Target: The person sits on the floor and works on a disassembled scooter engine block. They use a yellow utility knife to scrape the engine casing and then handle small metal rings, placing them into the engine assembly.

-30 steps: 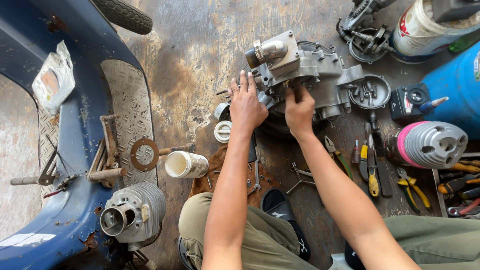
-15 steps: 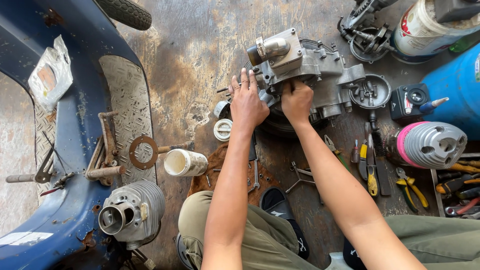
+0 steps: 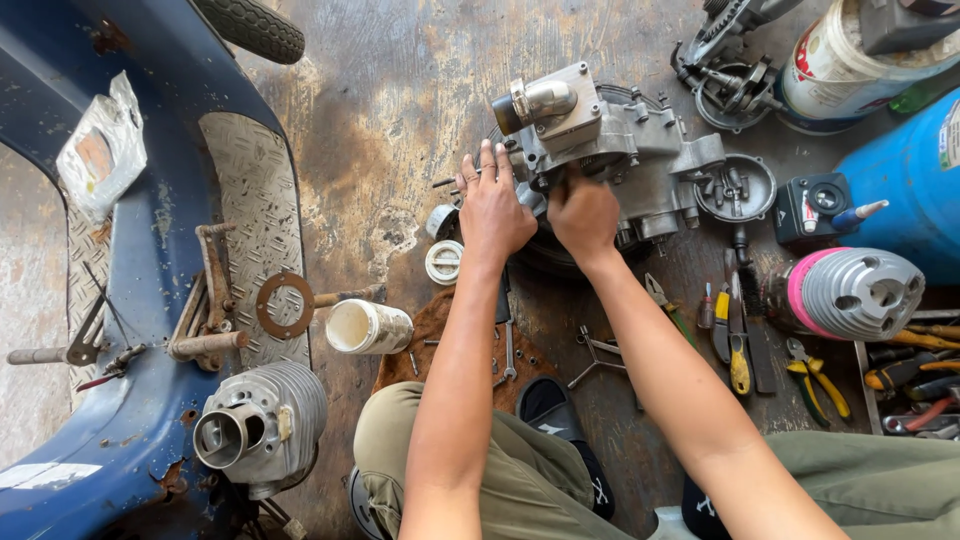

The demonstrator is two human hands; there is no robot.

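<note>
Both hands [image 3: 540,205] (knuckles up) on engine case [image 3: 640,150]

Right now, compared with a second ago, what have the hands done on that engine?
The right hand has closed from reaching fingers into a fist pressed on the lower edge of the grey engine case, shifting slightly down. The left hand stays flat and spread against the case's left side. The engine, the cylinder and the tools on the floor have not moved.
</note>
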